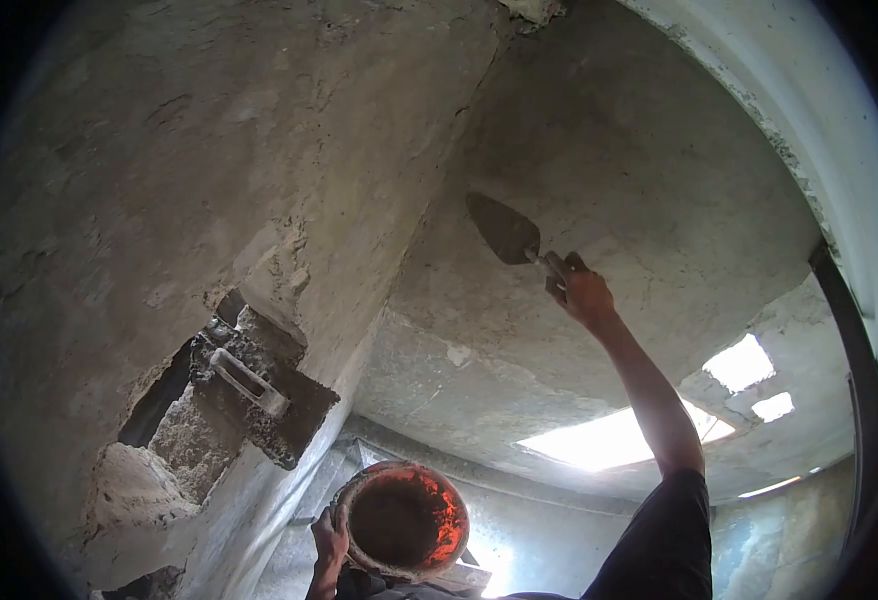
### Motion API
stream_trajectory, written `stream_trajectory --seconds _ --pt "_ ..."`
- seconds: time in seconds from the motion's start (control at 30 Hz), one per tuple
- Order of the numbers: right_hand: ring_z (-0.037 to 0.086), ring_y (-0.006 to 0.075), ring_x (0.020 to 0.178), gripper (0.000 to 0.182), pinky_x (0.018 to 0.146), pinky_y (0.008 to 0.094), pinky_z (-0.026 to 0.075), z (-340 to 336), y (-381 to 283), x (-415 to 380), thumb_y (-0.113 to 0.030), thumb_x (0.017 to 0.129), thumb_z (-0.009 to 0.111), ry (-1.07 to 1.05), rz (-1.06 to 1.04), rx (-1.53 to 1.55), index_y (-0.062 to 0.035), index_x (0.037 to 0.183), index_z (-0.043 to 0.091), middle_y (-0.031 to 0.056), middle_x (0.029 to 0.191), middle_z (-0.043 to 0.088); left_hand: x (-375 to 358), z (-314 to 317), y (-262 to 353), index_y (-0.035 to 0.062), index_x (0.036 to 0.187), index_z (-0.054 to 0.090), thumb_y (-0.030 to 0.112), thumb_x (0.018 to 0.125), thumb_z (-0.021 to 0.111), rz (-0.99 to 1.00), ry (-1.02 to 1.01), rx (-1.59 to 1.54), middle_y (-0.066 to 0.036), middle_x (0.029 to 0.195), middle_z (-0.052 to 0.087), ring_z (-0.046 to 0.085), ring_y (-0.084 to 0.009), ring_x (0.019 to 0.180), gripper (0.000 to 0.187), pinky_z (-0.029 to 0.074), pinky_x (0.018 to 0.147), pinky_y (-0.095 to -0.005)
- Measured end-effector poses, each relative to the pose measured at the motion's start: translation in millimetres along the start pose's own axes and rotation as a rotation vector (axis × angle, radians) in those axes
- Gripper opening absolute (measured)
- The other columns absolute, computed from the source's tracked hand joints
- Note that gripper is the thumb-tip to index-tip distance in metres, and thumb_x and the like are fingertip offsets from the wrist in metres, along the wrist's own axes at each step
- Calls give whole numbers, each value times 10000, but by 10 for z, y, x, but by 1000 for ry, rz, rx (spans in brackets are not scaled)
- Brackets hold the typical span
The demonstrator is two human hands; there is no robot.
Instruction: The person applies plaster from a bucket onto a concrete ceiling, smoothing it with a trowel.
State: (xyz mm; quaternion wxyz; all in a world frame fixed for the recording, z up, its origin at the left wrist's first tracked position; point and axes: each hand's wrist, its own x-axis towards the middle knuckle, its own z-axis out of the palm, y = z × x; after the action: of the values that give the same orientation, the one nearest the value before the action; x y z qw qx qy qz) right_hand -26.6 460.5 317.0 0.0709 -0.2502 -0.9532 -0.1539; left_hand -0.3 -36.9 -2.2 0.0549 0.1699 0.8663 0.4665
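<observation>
My right hand (585, 292) is raised with its fingers wrapped round the handle of a pointed trowel (504, 228). The trowel's dark blade lies close against the grey plastered wall (619, 200), its tip toward the upper left. Lower down, my left hand (330, 538) grips the side of a round bucket (451, 522). Orange shows on the bucket's inner wall between crusts of mortar, and dark grey mortar (394, 525) is inside. To the left, a plastering float (294, 405) with a pale handle rests at a broken hole in the adjoining wall.
The rough hole (164, 400) in the left wall has jagged edges. A bright opening (609, 440) lies behind my right forearm, with smaller bright gaps (741, 363) beside it. A dark curved bar (844, 330) and a pale curved edge (779, 80) run along the right.
</observation>
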Motion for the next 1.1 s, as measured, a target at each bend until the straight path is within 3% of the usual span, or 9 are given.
stream_trajectory --seconds 0.27,0.4,0.47,0.53,0.6,0.67,0.73,0.93,1.1 --pt "601 363 897 481 719 439 521 -732 461 483 -279 845 578 591 99 76 -208 1298 432 211 1175 505 -35 98 -206 -33 804 580 303 891 539 -65 -107 -53 -218 710 601 604 -397 694 349 456 606 -434" --pt "603 365 891 480 715 437 523 -910 494 656 -277 847 577 628 165 79 -203 1298 431 214 1166 512 -19 74 -179 -33 821 590 306 890 541 -91 -123 -54 -226 725 610 611 -394 691 349 463 609 -430" --pt "606 364 884 479 714 439 524 -798 443 677 -267 851 572 626 46 35 -195 1299 421 208 1153 520 -13 35 -109 -31 815 589 304 891 541 -75 -94 -41 -229 728 611 612 -395 693 347 464 608 -429" --pt "603 375 887 485 738 445 521 -562 203 571 -265 851 568 342 118 -26 -189 1301 407 200 1147 523 8 -21 -26 -64 896 589 316 895 523 -244 -222 -83 -262 852 608 586 -417 846 385 443 758 -438" --pt "602 376 891 494 767 453 515 -80 105 520 -271 849 566 20 111 24 -187 1305 395 200 1151 518 9 -19 -19 -62 887 593 314 896 522 -219 -208 -53 -260 845 609 587 -415 837 383 444 752 -438" --pt "601 377 895 493 780 456 511 -147 -189 287 -284 849 566 -52 -26 45 -187 1303 400 206 1138 527 8 -25 -24 -61 877 597 311 896 522 -191 -188 -27 -258 838 610 587 -413 828 380 444 745 -437" --pt "601 376 893 493 772 459 513 -114 -132 251 -284 848 569 33 -64 109 -188 1302 403 208 1123 531 -6 35 -35 -29 768 568 280 889 545 17 6 79 -219 700 597 596 -404 677 333 451 595 -430" --pt "594 383 905 468 757 452 511 -800 249 604 -282 853 568 527 9 122 -168 1285 429 228 1176 510 -32 36 -136 -12 732 542 236 890 544 -27 -76 -63 -186 645 561 565 -382 627 294 424 574 -419" --pt "595 392 901 456 757 452 508 -953 106 872 -248 853 563 597 101 120 -139 1276 434 228 1191 503 -64 135 -286 -7 734 547 254 885 549 -32 -65 -85 -193 657 573 577 -383 626 302 431 568 -430"
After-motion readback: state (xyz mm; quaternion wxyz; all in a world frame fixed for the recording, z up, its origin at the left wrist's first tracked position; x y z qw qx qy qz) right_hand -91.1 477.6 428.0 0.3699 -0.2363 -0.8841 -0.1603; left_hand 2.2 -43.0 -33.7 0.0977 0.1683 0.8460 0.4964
